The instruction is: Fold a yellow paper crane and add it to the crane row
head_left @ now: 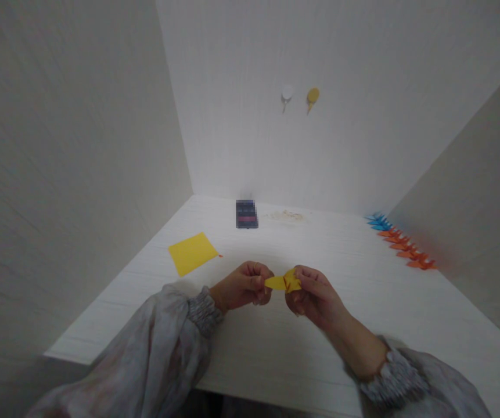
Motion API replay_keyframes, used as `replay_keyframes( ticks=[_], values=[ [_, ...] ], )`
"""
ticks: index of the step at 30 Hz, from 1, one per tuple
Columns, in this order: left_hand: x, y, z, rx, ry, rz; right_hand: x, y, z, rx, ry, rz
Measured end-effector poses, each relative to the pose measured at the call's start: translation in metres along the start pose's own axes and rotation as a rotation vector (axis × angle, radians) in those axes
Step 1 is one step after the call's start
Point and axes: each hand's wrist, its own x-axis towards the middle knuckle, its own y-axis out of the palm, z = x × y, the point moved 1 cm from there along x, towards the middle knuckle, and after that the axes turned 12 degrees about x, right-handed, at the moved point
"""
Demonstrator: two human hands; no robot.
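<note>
Between my two hands is a small piece of folded yellow origami paper (279,283), held above the white table. My left hand (250,283) pinches its narrow, pointed left end between thumb and fingers. On the other side, my right hand (317,293) grips the wider folded part, and its fingertips hide some of the folds. A yellow square of paper (192,254) lies flat on the table, beyond and to the left of my left hand. Beside its right corner is a tiny orange-red scrap (220,256).
A row of folded paper figures runs along the right wall, blue ones (379,222) behind orange ones (407,249). At the back stands a blurred dark object (247,214), with a brownish mark (291,216) nearby. White (287,93) and yellow (313,96) round hooks are on the back wall.
</note>
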Motion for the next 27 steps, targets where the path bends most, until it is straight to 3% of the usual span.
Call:
replay_keyframes(
  ticks=[9, 16, 27],
  values=[
    [0.0029, -0.0012, -0.0012, 0.136, -0.198, -0.190, 0.0026, -0.0005, -0.0014, -0.095, 0.028, -0.059],
    [0.0027, -0.0022, 0.0006, 0.115, -0.171, -0.193, 0.0016, -0.0003, -0.0004, -0.092, 0.078, -0.020],
    [0.0010, -0.0001, -0.0002, 0.073, -0.189, -0.168, -0.0011, -0.0004, -0.0008, -0.037, 0.044, 0.046]
  ],
)
